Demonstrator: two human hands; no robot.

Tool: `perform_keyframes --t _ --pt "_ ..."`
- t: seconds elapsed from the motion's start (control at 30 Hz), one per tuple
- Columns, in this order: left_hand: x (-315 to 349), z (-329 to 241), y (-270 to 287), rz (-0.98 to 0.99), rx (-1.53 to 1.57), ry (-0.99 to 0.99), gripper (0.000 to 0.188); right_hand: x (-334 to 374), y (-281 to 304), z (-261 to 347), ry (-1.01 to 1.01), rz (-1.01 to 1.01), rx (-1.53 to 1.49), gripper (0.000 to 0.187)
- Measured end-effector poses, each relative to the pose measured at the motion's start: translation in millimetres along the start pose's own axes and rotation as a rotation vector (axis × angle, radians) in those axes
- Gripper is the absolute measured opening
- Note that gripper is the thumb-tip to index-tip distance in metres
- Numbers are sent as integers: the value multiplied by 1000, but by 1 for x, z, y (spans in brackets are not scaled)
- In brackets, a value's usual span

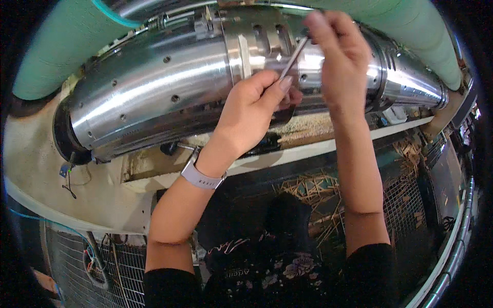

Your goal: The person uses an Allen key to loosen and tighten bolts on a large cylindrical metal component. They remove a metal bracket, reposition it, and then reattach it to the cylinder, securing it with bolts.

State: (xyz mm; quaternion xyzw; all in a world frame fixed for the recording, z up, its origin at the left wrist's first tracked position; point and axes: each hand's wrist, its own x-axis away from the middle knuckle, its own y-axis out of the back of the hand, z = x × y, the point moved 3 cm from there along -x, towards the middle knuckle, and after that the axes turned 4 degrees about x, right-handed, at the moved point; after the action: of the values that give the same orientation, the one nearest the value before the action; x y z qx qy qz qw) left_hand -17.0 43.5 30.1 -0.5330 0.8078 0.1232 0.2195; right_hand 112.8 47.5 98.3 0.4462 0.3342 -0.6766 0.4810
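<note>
- Left: open holes [175,98] dot a steel cylinder [149,79]; work looks under way, how much remains unclear.
- Centre: the left hand [252,105] pinches the lower end of a thin metal rod [295,58], against the cylinder's backdrop.
- Upper right of centre: the blurred right hand [345,57] curls at the rod's upper end, its hold impossible to tell.

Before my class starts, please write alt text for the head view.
A person's left hand pinches a thin metal rod over a shiny metal cylinder, the blurred right hand at the rod's far end. Loose sticks lie below.
</note>
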Motion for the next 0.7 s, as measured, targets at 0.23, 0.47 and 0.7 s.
perform_keyframes --t 0.23,0.47,0.7 --pt "6 -4 -5 98 -560 -115 22 50 50 -24 -226 -186 -274 16" --pt "10 -5 1 111 -590 -32 24 132 94 -64 -495 -155 225 25" --pt "6 0 -4 95 -536 -118 21 235 41 -191 -674 267 310 26"
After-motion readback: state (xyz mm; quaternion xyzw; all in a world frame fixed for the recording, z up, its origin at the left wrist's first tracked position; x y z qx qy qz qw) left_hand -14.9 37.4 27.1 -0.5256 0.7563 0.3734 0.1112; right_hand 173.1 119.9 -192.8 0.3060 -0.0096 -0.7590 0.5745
